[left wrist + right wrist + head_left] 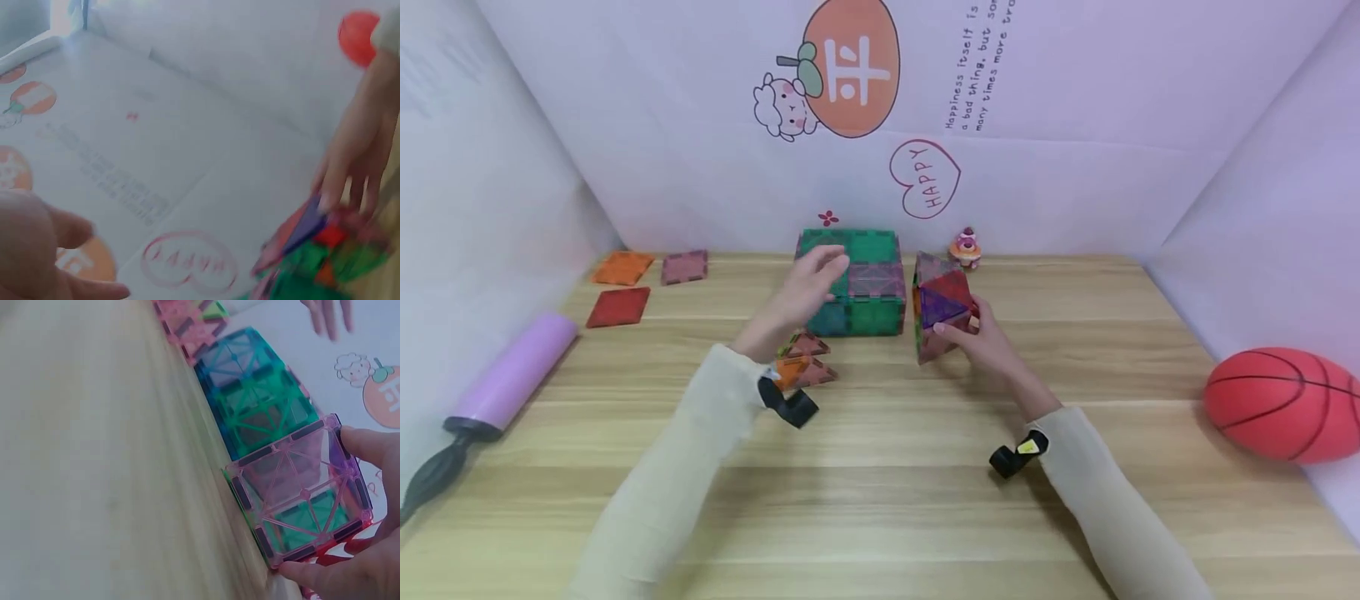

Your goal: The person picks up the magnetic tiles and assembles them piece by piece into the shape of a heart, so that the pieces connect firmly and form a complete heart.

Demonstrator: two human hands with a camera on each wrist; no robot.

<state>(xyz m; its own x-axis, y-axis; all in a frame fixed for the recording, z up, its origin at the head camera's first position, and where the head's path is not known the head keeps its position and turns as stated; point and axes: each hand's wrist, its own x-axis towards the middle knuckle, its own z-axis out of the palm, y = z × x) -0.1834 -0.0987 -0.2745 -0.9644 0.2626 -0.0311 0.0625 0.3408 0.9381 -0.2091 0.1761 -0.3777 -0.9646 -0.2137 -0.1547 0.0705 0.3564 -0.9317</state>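
Note:
My right hand (pixel 981 337) grips a small built shape of magnetic tiles (pixel 943 292), with a purple triangle and red, pink and clear-looking faces. In the right wrist view, its pink square tile (pixel 294 481) faces the camera, thumb and fingers at its edges. Just left of it stands a box of green and blue magnetic tiles (pixel 876 317) with a pinkish tile on top. My left hand (pixel 808 287) is over the box's left part, fingers loosely bent and holding nothing; whether it touches the box is unclear. Below that hand lies a small group of orange and pink triangle tiles (pixel 808 371).
At the back left lie an orange tile (pixel 622 267), a pink tile (pixel 685 267) and a red tile (pixel 618 307). A purple pump (pixel 512 379) lies along the left wall. A red ball (pixel 1285 404) is at the right; a small figurine (pixel 966 248) stands by the back wall.

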